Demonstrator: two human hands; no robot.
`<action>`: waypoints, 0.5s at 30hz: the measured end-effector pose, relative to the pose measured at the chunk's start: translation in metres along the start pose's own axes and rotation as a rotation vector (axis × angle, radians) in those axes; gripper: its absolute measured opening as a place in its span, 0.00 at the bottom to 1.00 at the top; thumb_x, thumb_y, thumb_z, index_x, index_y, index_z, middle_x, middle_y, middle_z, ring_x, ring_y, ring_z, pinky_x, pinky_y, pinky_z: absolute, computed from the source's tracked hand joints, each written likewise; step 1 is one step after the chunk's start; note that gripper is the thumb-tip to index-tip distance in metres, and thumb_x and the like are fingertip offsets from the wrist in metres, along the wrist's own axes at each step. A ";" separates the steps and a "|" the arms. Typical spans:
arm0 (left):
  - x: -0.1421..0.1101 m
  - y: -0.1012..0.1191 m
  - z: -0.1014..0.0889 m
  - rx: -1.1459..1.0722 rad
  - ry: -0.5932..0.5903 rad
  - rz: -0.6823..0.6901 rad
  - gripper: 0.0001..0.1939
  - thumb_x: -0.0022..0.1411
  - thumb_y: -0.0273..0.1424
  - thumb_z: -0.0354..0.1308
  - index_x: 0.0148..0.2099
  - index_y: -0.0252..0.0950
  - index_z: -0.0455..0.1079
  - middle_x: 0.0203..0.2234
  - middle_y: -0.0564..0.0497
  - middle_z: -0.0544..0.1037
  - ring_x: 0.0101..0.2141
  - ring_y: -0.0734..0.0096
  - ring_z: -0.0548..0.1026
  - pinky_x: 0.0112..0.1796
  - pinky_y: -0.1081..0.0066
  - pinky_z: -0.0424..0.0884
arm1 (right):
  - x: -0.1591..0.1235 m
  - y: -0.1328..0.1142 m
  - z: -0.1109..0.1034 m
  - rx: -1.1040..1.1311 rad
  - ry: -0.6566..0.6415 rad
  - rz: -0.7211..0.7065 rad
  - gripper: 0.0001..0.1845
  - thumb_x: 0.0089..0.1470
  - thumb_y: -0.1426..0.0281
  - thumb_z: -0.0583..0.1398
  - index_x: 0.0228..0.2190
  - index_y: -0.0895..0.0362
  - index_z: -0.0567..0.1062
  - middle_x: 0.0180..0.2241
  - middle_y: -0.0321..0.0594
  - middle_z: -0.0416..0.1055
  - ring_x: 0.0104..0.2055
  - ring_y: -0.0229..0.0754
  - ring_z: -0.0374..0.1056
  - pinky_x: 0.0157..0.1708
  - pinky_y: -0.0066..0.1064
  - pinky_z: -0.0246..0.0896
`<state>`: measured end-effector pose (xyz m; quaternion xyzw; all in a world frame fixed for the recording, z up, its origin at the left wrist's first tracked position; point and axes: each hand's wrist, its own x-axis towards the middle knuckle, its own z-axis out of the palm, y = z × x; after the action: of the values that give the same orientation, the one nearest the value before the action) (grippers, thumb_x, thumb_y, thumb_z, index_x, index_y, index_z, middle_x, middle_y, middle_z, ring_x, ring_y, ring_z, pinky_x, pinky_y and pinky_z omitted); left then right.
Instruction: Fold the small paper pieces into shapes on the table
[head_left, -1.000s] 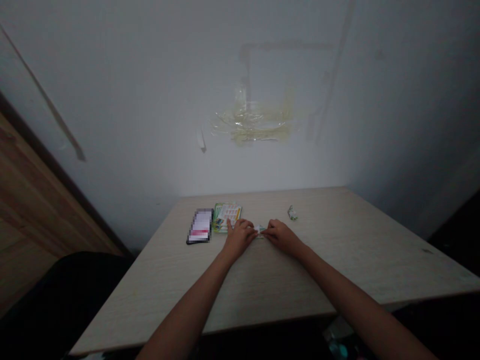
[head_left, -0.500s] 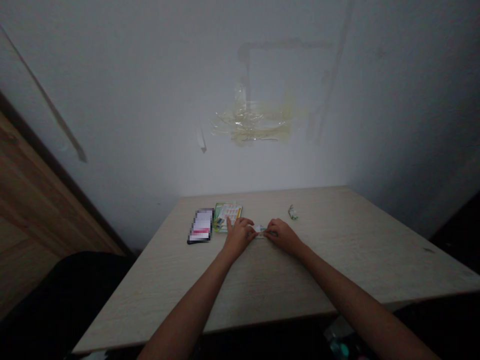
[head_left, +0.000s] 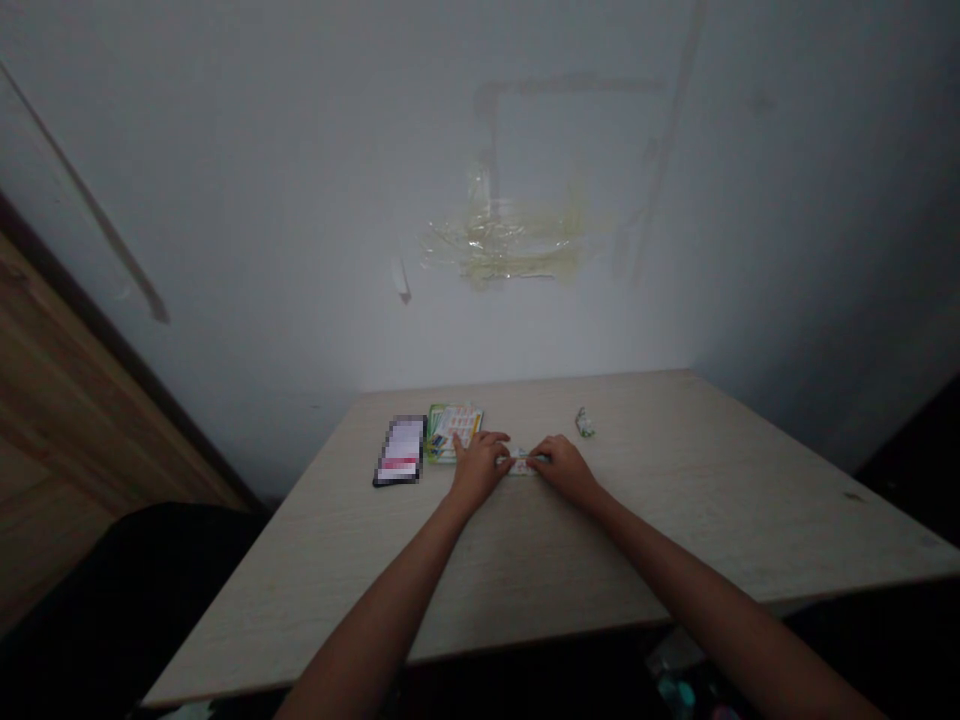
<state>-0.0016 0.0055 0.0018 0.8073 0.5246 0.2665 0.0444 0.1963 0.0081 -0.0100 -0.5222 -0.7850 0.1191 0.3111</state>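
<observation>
Both my hands rest on a pale wooden table (head_left: 675,520), far from me near the wall. My left hand (head_left: 477,466) and my right hand (head_left: 564,464) press their fingertips on a small folded piece of paper (head_left: 520,462) that lies flat between them. The fingers of both hands are bent and pinched onto the paper's ends. Just left of my left hand lies a stack of green and white printed papers (head_left: 452,430).
A phone (head_left: 401,450) lies at the left of the printed papers. A small crumpled green-white scrap (head_left: 584,424) sits to the right, near the wall. Old tape residue (head_left: 504,245) marks the white wall. A wooden panel (head_left: 60,420) stands at the left.
Both hands stay on the small paper; the right fingers have crept slightly left along it. The view has shifted a little.
</observation>
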 end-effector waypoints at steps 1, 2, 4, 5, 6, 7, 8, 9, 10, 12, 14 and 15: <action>0.000 0.000 0.000 -0.002 -0.002 -0.006 0.04 0.61 0.35 0.59 0.36 0.44 0.75 0.52 0.54 0.75 0.56 0.59 0.65 0.58 0.31 0.30 | 0.000 0.000 0.000 0.000 0.003 0.003 0.10 0.56 0.66 0.60 0.34 0.57 0.81 0.35 0.42 0.76 0.42 0.43 0.66 0.45 0.31 0.56; 0.000 0.000 0.000 -0.003 -0.005 -0.012 0.04 0.60 0.35 0.60 0.35 0.44 0.75 0.52 0.54 0.75 0.56 0.59 0.65 0.58 0.31 0.30 | 0.000 -0.001 0.001 -0.002 0.005 0.006 0.10 0.55 0.66 0.60 0.34 0.57 0.81 0.35 0.42 0.76 0.42 0.43 0.66 0.45 0.31 0.56; 0.001 0.000 0.000 -0.006 -0.011 -0.023 0.04 0.60 0.35 0.60 0.35 0.44 0.75 0.53 0.54 0.74 0.56 0.59 0.64 0.58 0.31 0.30 | 0.000 -0.001 0.002 -0.008 0.010 0.013 0.09 0.55 0.67 0.60 0.34 0.57 0.80 0.36 0.42 0.76 0.42 0.43 0.66 0.45 0.31 0.56; 0.001 -0.001 0.000 -0.008 -0.012 -0.025 0.03 0.60 0.35 0.60 0.35 0.44 0.75 0.53 0.55 0.74 0.56 0.59 0.64 0.58 0.30 0.30 | 0.000 0.000 0.003 -0.013 0.013 0.016 0.08 0.55 0.67 0.61 0.34 0.57 0.79 0.36 0.42 0.76 0.43 0.43 0.65 0.45 0.31 0.55; 0.002 -0.001 0.000 -0.012 -0.013 -0.025 0.03 0.60 0.35 0.60 0.35 0.44 0.75 0.53 0.55 0.74 0.57 0.59 0.64 0.57 0.30 0.30 | 0.000 0.000 0.004 -0.019 0.015 0.019 0.08 0.54 0.68 0.61 0.34 0.57 0.79 0.36 0.42 0.76 0.43 0.44 0.65 0.45 0.31 0.55; 0.002 -0.001 0.000 -0.015 -0.011 -0.023 0.03 0.60 0.35 0.60 0.34 0.44 0.75 0.54 0.55 0.74 0.57 0.59 0.64 0.57 0.30 0.30 | 0.000 0.000 0.004 -0.026 0.014 0.019 0.07 0.54 0.68 0.61 0.34 0.57 0.79 0.36 0.42 0.75 0.43 0.44 0.65 0.45 0.32 0.55; 0.002 -0.001 0.001 -0.018 -0.008 -0.020 0.03 0.59 0.35 0.60 0.34 0.44 0.75 0.54 0.55 0.73 0.57 0.59 0.64 0.57 0.29 0.30 | 0.000 0.000 0.005 -0.032 0.013 0.015 0.07 0.54 0.68 0.61 0.34 0.57 0.78 0.36 0.41 0.75 0.43 0.44 0.64 0.46 0.32 0.55; 0.002 -0.002 0.001 -0.018 -0.007 -0.017 0.03 0.59 0.35 0.61 0.34 0.44 0.75 0.54 0.55 0.73 0.57 0.58 0.64 0.57 0.29 0.30 | 0.000 0.000 0.006 -0.038 0.013 0.008 0.06 0.54 0.68 0.62 0.35 0.57 0.78 0.37 0.41 0.75 0.44 0.44 0.64 0.46 0.32 0.54; 0.002 -0.002 0.001 -0.017 -0.008 -0.015 0.03 0.59 0.35 0.61 0.34 0.44 0.74 0.54 0.55 0.73 0.57 0.58 0.64 0.56 0.28 0.31 | 0.000 0.000 0.006 -0.042 0.014 0.001 0.06 0.54 0.69 0.62 0.35 0.56 0.77 0.37 0.41 0.74 0.44 0.44 0.64 0.46 0.33 0.54; 0.002 -0.003 0.001 -0.006 -0.015 -0.018 0.03 0.59 0.35 0.61 0.35 0.44 0.74 0.55 0.55 0.73 0.57 0.57 0.63 0.56 0.27 0.32 | -0.001 0.000 0.007 -0.046 0.023 -0.005 0.07 0.53 0.69 0.62 0.37 0.55 0.76 0.37 0.40 0.74 0.44 0.44 0.63 0.46 0.33 0.54; 0.002 -0.003 0.000 0.004 -0.018 -0.024 0.03 0.59 0.35 0.61 0.36 0.44 0.73 0.56 0.54 0.72 0.58 0.56 0.62 0.55 0.26 0.33 | -0.001 0.000 0.007 -0.046 0.035 -0.005 0.08 0.53 0.69 0.63 0.38 0.54 0.75 0.36 0.39 0.72 0.42 0.44 0.62 0.44 0.33 0.54; 0.001 -0.003 0.000 0.005 -0.017 -0.027 0.04 0.59 0.35 0.61 0.38 0.44 0.73 0.56 0.53 0.71 0.58 0.55 0.62 0.55 0.25 0.34 | -0.001 -0.001 0.006 -0.047 0.039 -0.008 0.08 0.53 0.69 0.63 0.38 0.54 0.75 0.35 0.39 0.71 0.41 0.44 0.62 0.43 0.33 0.54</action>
<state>-0.0036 0.0079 0.0014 0.8025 0.5359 0.2575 0.0503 0.1920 0.0081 -0.0148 -0.5287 -0.7834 0.0890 0.3145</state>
